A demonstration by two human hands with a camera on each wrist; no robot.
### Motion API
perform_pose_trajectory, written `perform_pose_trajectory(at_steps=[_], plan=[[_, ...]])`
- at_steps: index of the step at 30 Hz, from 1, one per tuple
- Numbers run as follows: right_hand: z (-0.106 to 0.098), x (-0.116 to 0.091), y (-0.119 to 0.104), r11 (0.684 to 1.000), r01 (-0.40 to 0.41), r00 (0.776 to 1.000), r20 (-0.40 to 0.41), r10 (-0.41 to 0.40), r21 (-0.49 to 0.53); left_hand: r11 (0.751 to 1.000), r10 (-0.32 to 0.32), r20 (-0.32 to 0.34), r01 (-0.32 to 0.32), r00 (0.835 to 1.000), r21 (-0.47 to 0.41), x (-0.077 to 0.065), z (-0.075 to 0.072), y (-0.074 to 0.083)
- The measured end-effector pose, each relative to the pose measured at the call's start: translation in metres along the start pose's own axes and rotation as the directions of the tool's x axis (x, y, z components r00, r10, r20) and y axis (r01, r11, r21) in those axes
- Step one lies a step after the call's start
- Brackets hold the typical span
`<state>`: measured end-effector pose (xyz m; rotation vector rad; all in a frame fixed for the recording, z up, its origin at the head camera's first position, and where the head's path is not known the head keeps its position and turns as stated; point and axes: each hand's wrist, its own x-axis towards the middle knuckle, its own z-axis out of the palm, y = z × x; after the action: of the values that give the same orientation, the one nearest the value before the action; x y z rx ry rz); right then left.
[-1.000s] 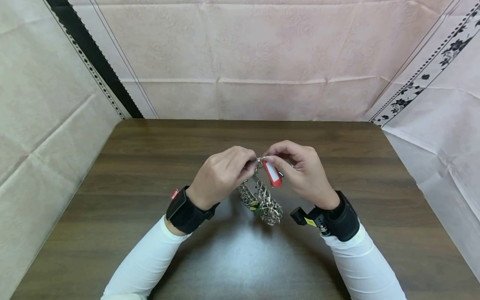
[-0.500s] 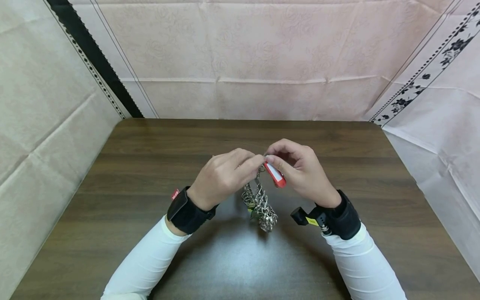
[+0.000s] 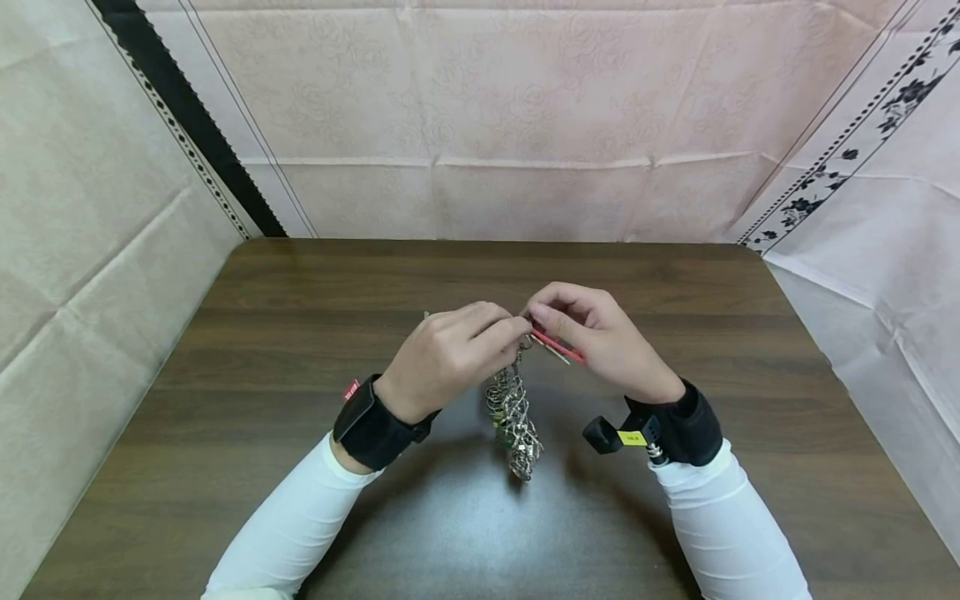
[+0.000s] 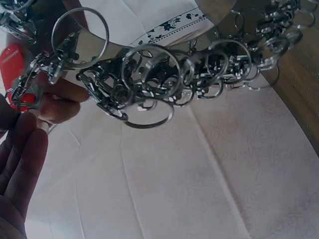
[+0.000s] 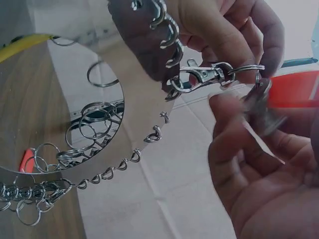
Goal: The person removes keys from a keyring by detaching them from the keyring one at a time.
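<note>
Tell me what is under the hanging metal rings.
In the head view, the brown tabletop shows beneath the metal rings; the patch they cover cannot be seen.

The ring bundle [image 3: 517, 427], a narrow cluster of silvery metal rings with a green-and-yellow bit on its left side, hangs over the brown wooden worktop [image 3: 315, 333]. Up and left of the bundle is the left hand [image 3: 450, 354], its grip at the bundle's upper end, the exact hold hidden behind its fingers. Up and right of the bundle, the right hand [image 3: 603, 340] pinches near the upper end of a red tag [image 3: 561, 346], seen almost edge-on. Left of the bundle sits a black wristband [image 3: 381, 425]; to its right, a small black device [image 3: 602, 435]. Pale cloth [image 3: 480, 125] stands beyond the bundle.
</note>
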<state>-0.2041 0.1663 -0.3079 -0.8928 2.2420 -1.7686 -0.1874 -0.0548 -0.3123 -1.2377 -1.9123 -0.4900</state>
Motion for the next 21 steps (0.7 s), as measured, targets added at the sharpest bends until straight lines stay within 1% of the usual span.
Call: perform_pose_trajectory(at_steps=[3,5,6,7,8,10,11,12,13,14,15,16,18,19,21], plan=[[0.0,0.002,0.0,1.0,-0.022,0.998,-0.053,0.022,-0.003,1.0,-0.027,-0.005,0.027,1.0,-0.005,0.0,0.0,0.0],[0.0,0.002,0.0,1.0,-0.004,0.991,-0.134,0.003,-0.007,0.999,-0.04,-0.008,0.04,0.999,0.0,0.0,0.001,0.0],[0.001,0.002,0.0,1.0,0.014,0.982,-0.19,-0.016,-0.011,0.999,-0.048,-0.011,0.048,0.999,0.006,0.0,0.001,-0.001],[0.002,0.002,0.0,0.999,0.046,0.966,-0.252,-0.051,-0.023,0.998,-0.056,-0.015,0.056,0.998,0.012,0.0,0.001,0.0],[0.004,0.002,-0.001,0.996,0.085,0.945,-0.314,-0.094,-0.041,0.998,-0.064,-0.019,0.064,0.998,0.023,0.001,0.001,0.0],[0.007,0.0,-0.003,0.978,0.174,0.885,-0.416,-0.208,-0.119,0.995,-0.084,-0.031,0.085,0.996,0.041,0.001,0.002,0.0],[0.009,-0.001,-0.005,0.964,0.211,0.858,-0.442,-0.263,-0.164,0.994,-0.095,-0.038,0.097,0.995,0.05,0.002,0.002,0.0],[0.01,-0.002,-0.007,0.947,0.242,0.838,-0.446,-0.313,-0.21,0.992,-0.109,-0.043,0.111,0.993,0.057,0.002,0.002,0.0],[0.011,-0.003,-0.008,0.929,0.264,0.829,-0.432,-0.356,-0.259,0.99,-0.122,-0.048,0.124,0.991,0.063,0.002,0.002,0.001],[0.013,-0.005,-0.01,0.912,0.277,0.832,-0.398,-0.386,-0.304,0.988,-0.134,-0.05,0.137,0.99,0.068,0.002,0.002,0.001],[0.014,-0.006,-0.011,0.894,0.283,0.846,-0.349,-0.403,-0.347,0.986,-0.148,-0.052,0.151,0.988,0.066,0.002,0.001,0.001],[0.016,-0.007,-0.012,0.882,0.278,0.867,-0.297,-0.401,-0.381,0.984,-0.16,-0.052,0.164,0.986,0.065,0.002,0.001,0.001],[0.02,-0.007,-0.013,0.867,0.246,0.909,-0.206,-0.361,-0.434,0.981,-0.183,-0.05,0.186,0.982,0.063,0.001,0.001,0.001],[0.021,-0.007,-0.014,0.862,0.223,0.926,-0.176,-0.333,-0.456,0.979,-0.193,-0.051,0.196,0.98,0.061,0.001,0.0,0.001],[0.025,-0.007,-0.014,0.859,0.178,0.949,-0.147,-0.279,-0.481,0.975,-0.213,-0.056,0.216,0.976,0.055,0.001,0.0,0.002]])
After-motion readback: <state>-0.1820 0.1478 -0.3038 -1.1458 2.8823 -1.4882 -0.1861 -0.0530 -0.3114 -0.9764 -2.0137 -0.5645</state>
